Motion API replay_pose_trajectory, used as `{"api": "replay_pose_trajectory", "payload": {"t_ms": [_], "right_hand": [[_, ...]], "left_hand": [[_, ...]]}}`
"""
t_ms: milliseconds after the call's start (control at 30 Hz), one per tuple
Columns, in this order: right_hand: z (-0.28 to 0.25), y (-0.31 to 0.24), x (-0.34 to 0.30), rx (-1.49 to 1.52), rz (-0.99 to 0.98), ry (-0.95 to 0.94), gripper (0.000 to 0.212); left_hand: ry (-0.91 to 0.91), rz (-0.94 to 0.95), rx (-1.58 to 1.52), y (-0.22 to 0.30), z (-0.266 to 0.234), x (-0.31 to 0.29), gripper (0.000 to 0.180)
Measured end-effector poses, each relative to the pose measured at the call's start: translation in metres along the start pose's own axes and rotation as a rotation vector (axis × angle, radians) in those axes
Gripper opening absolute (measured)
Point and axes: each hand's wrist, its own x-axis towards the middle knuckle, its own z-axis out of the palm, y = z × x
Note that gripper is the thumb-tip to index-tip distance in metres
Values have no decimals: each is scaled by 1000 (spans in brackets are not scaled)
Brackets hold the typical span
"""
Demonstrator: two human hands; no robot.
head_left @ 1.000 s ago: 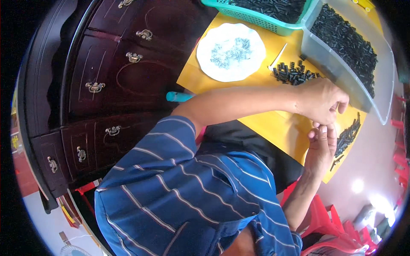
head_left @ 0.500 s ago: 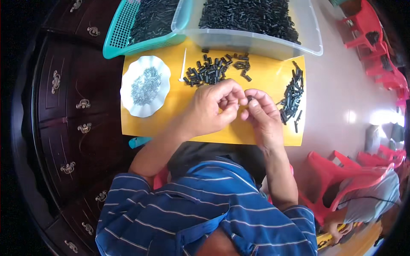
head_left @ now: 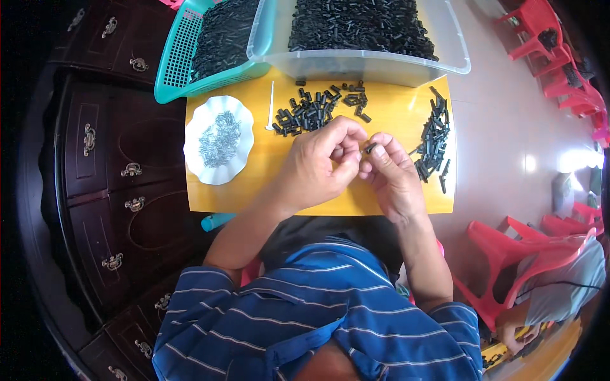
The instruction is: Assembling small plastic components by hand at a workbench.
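Over the near middle of a yellow tabletop (head_left: 267, 162) my two hands meet, fingertips almost touching. My right hand (head_left: 397, 181) pinches a small black cylindrical piece (head_left: 370, 148) between thumb and fingers. My left hand (head_left: 318, 165) is closed, its thumb and fingers curled beside that piece; what they hold, if anything, is too small to tell. Beyond my hands lies a pile of short black tubes (head_left: 309, 111). To the right is a heap of longer black pieces (head_left: 434, 143). On the left, a white scalloped dish (head_left: 196, 166) contains many tiny silvery parts (head_left: 220, 140).
A teal basket (head_left: 170, 86) and a translucent bin (head_left: 356, 68), both full of black pieces, stand at the far side. A thin white stick (head_left: 271, 105) lies near the tubes. Dark drawers (head_left: 95, 149) line the left. Red chairs (head_left: 492, 254) and another person's hand (head_left: 511, 336) appear at right.
My hands keep nearly the same pose, and the black piece in my right fingers shows slightly more. The whole view has shifted a little.
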Motion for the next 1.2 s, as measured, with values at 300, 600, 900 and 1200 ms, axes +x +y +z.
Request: {"api": "replay_pose_trajectory", "payload": {"t_ms": [300,600,900,1200], "right_hand": [[1,5,0,-118,9,-46,16],[4,-4,-4,-392,-53,-81,11],[11,-4,-8,-302,117,-137,13],[9,-5,-6,-304,91,-117,16]], "left_hand": [[-67,-58,31,3,-4,-3,24],[-168,-129,-35,3,-14,-4,27],[-137,-146,-10,-19,-41,-15,26],[123,140,655,-45,-54,15,18]]}}
